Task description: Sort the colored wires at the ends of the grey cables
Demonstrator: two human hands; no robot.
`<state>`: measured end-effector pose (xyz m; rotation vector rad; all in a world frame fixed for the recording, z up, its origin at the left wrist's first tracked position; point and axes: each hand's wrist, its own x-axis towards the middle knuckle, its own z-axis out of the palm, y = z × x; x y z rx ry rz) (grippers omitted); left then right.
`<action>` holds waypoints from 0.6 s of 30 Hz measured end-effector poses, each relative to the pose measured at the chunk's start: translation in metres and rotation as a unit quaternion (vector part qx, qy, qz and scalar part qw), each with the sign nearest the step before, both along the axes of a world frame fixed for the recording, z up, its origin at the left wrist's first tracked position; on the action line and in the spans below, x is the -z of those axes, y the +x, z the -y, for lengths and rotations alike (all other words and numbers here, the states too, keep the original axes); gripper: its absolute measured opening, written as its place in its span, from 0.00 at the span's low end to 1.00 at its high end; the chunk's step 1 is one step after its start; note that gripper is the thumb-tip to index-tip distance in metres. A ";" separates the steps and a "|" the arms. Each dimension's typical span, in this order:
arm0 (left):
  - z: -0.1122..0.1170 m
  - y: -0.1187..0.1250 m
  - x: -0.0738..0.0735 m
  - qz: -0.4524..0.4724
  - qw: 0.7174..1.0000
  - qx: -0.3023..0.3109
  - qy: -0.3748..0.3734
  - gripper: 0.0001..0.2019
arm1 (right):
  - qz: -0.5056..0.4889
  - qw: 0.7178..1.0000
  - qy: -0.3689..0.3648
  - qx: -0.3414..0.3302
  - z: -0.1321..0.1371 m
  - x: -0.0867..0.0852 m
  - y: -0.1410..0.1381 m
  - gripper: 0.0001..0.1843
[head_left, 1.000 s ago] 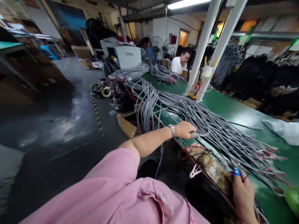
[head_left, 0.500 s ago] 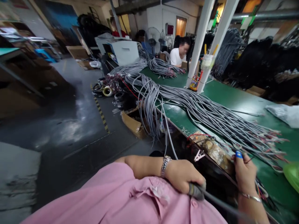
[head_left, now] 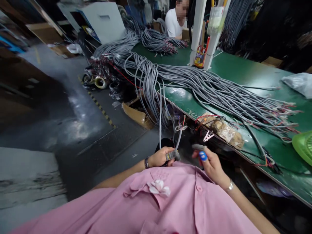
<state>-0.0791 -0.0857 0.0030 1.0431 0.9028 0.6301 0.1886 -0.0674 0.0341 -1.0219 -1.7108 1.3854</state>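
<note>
My left hand [head_left: 164,157], with a grey cover on a finger, is closed around a grey cable [head_left: 179,138] near its end. The cable's end stands up from the fist, its thin wires [head_left: 181,125] bare and spread. To the right, my right hand [head_left: 211,164] is apart from the cable, in front of the bench edge. Its index finger wears a grey cover and its thumb has a blue wrap. These fingers are a little apart, and I see nothing between them. A large bundle of grey cables [head_left: 207,84] lies along the green bench [head_left: 239,73].
A wrapped brown lump [head_left: 226,131] and a pink clip [head_left: 208,136] sit at the bench edge. A cardboard box [head_left: 136,113] stands below hanging cables. A green basket [head_left: 303,146] is at right. Behind the bench sits a person in white [head_left: 172,22]. White posts [head_left: 198,29] rise from the bench.
My right hand has moved left and down from the bench edge toward my left hand. My left hand has moved left, and the cable's frayed end now stands above it. The view has tilted down.
</note>
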 end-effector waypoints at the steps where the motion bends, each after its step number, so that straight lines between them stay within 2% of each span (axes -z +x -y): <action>1: -0.001 0.001 0.001 -0.009 1.000 0.013 0.010 0.26 | -0.015 0.999 -0.031 -0.011 0.001 0.000 -0.015 0.23; 3: -0.004 0.003 0.004 -0.019 0.999 0.047 0.020 0.27 | -0.071 0.992 -0.101 0.000 -0.007 -0.002 -0.040 0.21; 6: -0.009 0.005 0.007 -0.043 0.995 0.087 0.013 0.26 | -0.157 0.969 -0.186 0.035 -0.024 -0.001 -0.059 0.20; 9: -0.014 0.010 0.007 -0.054 0.994 0.095 0.010 0.24 | -0.191 0.960 -0.196 0.055 -0.032 0.005 -0.065 0.18; 13: -0.022 0.025 0.004 0.016 1.000 0.016 0.006 0.24 | -0.166 0.970 -0.172 0.031 -0.030 0.016 -0.066 0.18; 16: -0.023 0.036 0.005 0.051 0.997 -0.047 -0.044 0.25 | -0.188 0.962 -0.186 0.063 -0.028 0.020 -0.066 0.17; 18: -0.022 0.039 0.009 0.077 0.993 -0.056 -0.073 0.24 | -0.222 0.951 -0.198 0.084 -0.028 0.018 -0.066 0.17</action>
